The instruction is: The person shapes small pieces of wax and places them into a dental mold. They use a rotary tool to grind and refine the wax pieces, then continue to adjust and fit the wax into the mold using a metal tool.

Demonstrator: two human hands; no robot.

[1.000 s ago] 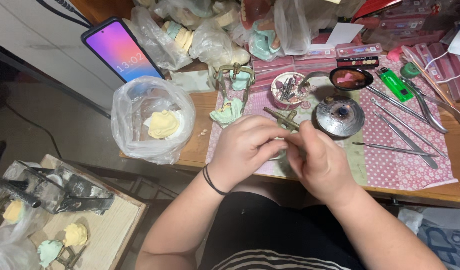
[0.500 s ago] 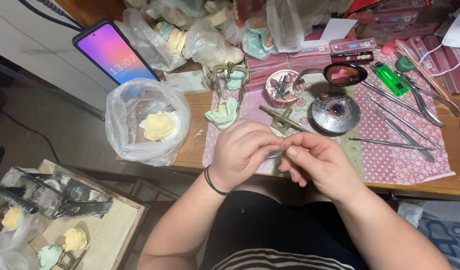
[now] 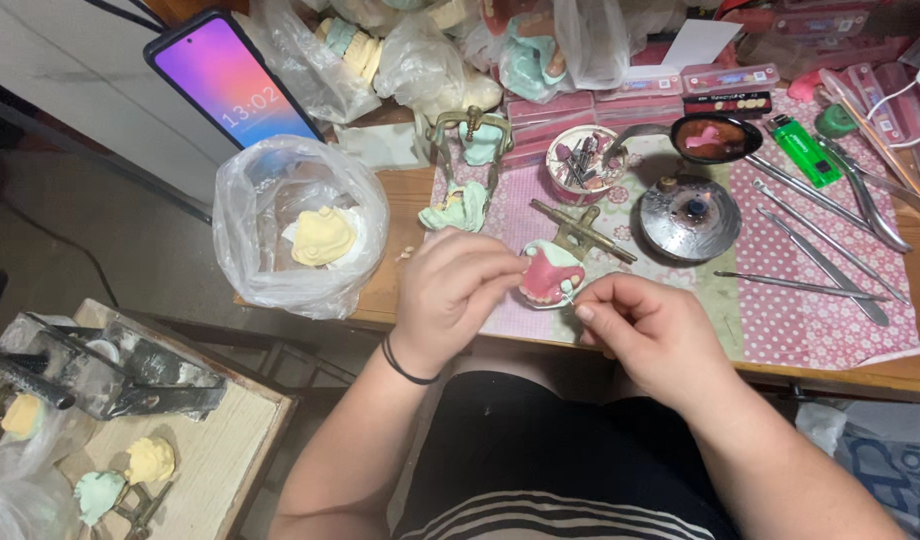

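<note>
Since the earlier frames both hands have parted a little, and the pink denture model (image 3: 550, 275) that they hid now shows between them. The left hand (image 3: 450, 295) grips the model by its left side, fingers curled around it, holding it just above the near edge of the bench (image 3: 400, 200). The right hand (image 3: 645, 325) is closed in a pinch, thumb and forefinger pressed together on something thin whose tip touches the lower right edge of the model; what it is cannot be made out. A dark band sits on the left wrist.

Behind the model lies a brass hinged frame (image 3: 580, 228) on the pink patterned cloth (image 3: 810, 320). Farther right sits a round metal dish (image 3: 690, 215), and beyond it several long steel instruments (image 3: 830, 250) lie fanned out. A small cup of burs (image 3: 580, 160) stands behind the frame. To the left a clear plastic bag (image 3: 270, 260) holds a yellow plaster cast (image 3: 323, 236). A phone (image 3: 230, 80) with a lit screen leans behind the bag.
</note>
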